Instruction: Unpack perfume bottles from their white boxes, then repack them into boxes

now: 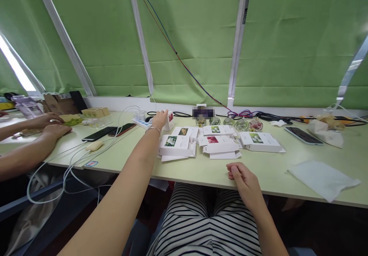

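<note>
My left hand (160, 120), with a silver bangle on the wrist, reaches to the back of the table. Its fingers are closed on a small white box (171, 122) that stands upright and has a red picture. My right hand (243, 176) rests at the table's front edge, fingers curled in, nothing visible in them. Between the hands lie flattened white cartons with flower pictures: one with white flowers (175, 142), one with a red picture (220, 144) and one with green and white (260, 141). Behind them stands a row of round clear glass bottles (242, 124).
Phones lie on the left (100, 134) and on the right (304, 136). A white cloth (323, 179) is near the right front edge. Cables (270, 117) run along the back. Another person's hands (53, 127) rest at far left, near loose white cords (69, 167).
</note>
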The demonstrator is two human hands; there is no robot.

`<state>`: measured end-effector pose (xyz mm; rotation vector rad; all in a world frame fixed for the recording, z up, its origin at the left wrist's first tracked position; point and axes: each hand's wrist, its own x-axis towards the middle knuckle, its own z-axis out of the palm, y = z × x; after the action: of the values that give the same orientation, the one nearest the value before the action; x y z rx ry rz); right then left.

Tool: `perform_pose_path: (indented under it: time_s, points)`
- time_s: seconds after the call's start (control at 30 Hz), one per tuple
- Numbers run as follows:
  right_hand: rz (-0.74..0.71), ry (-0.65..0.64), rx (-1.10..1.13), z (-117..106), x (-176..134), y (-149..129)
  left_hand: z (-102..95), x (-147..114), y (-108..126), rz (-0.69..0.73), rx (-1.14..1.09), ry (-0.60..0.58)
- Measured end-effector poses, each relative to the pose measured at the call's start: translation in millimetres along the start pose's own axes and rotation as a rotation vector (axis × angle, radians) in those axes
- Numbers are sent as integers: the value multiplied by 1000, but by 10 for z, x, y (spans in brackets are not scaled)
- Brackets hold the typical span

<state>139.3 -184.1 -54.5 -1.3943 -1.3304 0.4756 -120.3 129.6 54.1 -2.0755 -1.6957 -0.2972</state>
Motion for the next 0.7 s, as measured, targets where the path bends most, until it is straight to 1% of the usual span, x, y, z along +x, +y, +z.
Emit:
perform_pose_path:
  time_s: [0.13,0.23,0.3,0.4,0.5,0.57,0.63,0.7]
  points:
    - [1,0,-6,-12,-2,0,5,-46,75,-35,-1,15]
    - [-1,-6,4,-26,-2,-6,-47,-77,129,-49,-20,8]
    - [2,-9,12,-28,-3,-10,-108,-82,173,-24,-46,-6]
    - [6,-2,10,-20,-8,-10,-226,-67,280,108,-117,-86]
    - [6,3,5,-8,-12,-1,-350,-70,450,299,-214,-242]
    - [7,4,6,-4,-13,2,-413,-98,589,399,-279,-335]
    - [8,5,10,-4,-13,-1,-448,-140,729,452,-332,-389]
    - [9,5,16,-4,-12,-3,-450,-181,858,446,-368,-399]
